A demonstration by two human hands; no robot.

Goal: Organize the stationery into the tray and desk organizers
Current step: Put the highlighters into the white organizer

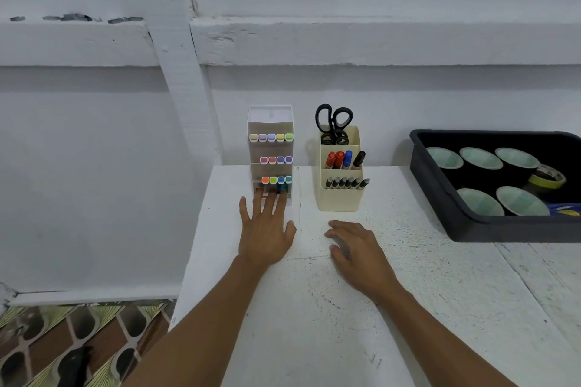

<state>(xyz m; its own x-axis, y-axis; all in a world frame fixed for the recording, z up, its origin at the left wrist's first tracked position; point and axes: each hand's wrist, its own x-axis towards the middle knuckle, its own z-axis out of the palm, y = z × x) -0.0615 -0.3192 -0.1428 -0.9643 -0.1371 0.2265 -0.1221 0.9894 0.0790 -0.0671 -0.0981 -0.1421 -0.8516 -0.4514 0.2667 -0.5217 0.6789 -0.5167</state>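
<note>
A clear tiered organizer (271, 122) stands at the table's back left, with three rows of coloured markers (276, 159). My left hand (265, 234) lies flat and spread, its fingertips touching the organizer's lowest tier. To the right, a cream desk organizer (339, 198) holds black scissors (334, 121), red, blue and black markers (345, 159) and several grey pens (347, 182). My right hand (356, 250) rests on the table before it, fingers curled over something small and dark that I cannot make out. A black tray (440, 192) at the right holds several tape rolls (481, 158).
The white table (345, 324) ends at its left edge near my left forearm, with patterned floor (78, 345) below. A white wall stands right behind the organizers. A yellow tape roll (548, 177) and a blue item (566, 209) lie in the tray's right part.
</note>
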